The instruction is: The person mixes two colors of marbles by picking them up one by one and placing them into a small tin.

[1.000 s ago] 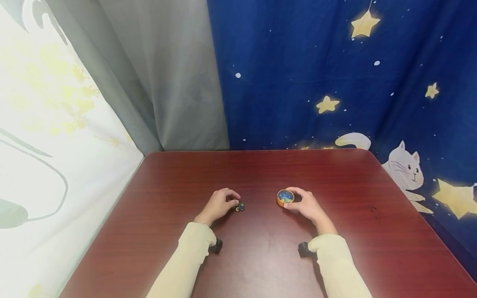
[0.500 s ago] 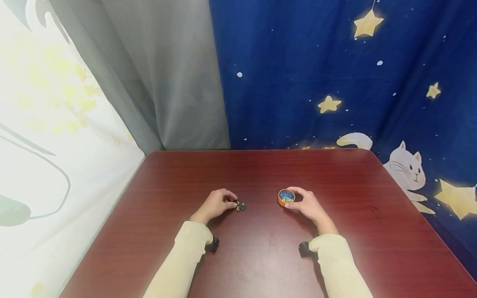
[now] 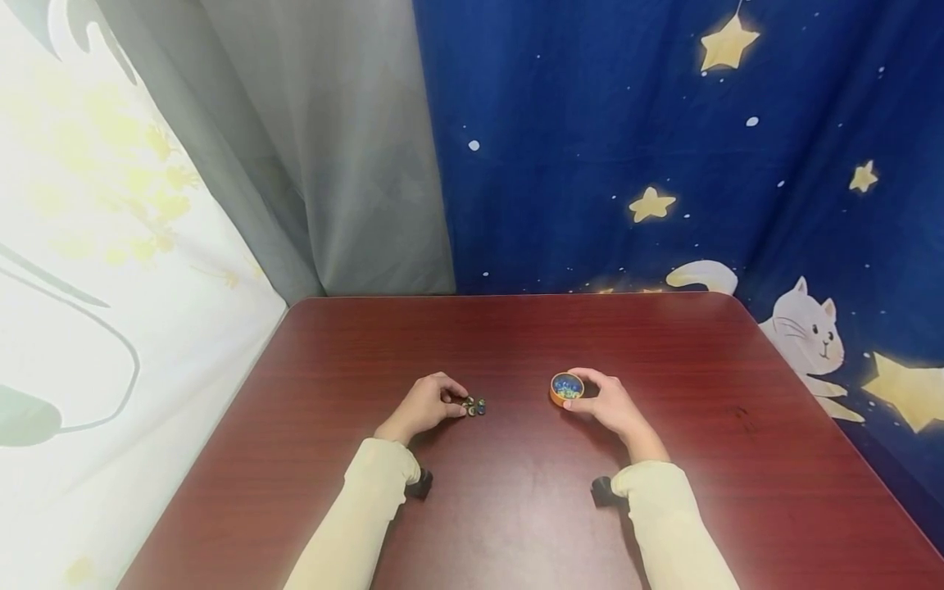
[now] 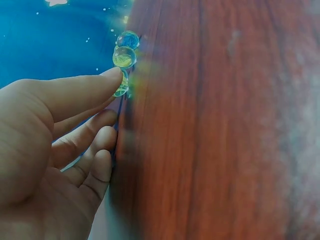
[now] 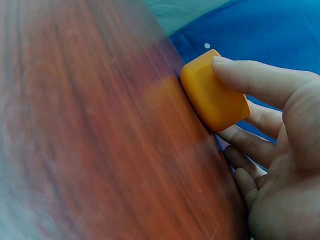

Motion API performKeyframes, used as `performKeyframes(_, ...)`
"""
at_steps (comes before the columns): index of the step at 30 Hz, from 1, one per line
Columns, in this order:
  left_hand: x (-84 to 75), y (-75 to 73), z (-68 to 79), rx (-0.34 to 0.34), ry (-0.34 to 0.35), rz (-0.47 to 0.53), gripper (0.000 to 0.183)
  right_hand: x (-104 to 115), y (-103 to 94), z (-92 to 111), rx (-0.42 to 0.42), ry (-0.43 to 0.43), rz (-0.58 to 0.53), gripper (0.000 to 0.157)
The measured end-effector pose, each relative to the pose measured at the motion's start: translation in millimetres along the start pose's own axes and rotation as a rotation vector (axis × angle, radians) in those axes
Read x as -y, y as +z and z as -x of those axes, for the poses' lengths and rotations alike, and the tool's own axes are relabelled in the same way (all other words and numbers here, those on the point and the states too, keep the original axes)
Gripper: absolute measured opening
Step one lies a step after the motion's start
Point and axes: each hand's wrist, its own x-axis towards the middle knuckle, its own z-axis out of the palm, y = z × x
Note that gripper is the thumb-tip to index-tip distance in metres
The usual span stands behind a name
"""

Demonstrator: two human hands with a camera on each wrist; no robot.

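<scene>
Several clear glass marbles (image 3: 473, 407) with coloured swirls lie in a small cluster on the dark red table (image 3: 516, 508), left of its middle. Just left of them rests my left hand (image 3: 428, 404), its thumb and index fingertips apart at the cluster's edge. In the left wrist view the thumb covers part of one marble (image 4: 124, 57) group, and the other fingers curl loosely. My right hand (image 3: 610, 407) grips a small round orange bowl (image 5: 212, 95) between thumb and fingers. Blue and yellowish marbles (image 3: 567, 387) show inside the bowl in the head view.
A grey curtain (image 3: 369, 164) and a blue curtain (image 3: 560, 147) with stars hang behind the table's far edge. A white printed cloth (image 3: 147, 328) hangs along the left side. Black wrist devices (image 3: 419, 483) sit under both cuffs.
My left hand has drawn back slightly to the left, its thumb and index finger spreading apart. More of the marbles now show. The right hand and bowl stay almost still.
</scene>
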Motion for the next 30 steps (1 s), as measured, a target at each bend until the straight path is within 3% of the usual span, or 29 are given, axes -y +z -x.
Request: performKeyframes(30,-3.6,0.2,1.3,-0.006,0.015,-0.027,0.015,0.4,-1.4,1.0,0.008,-0.020,-0.011,0.058)
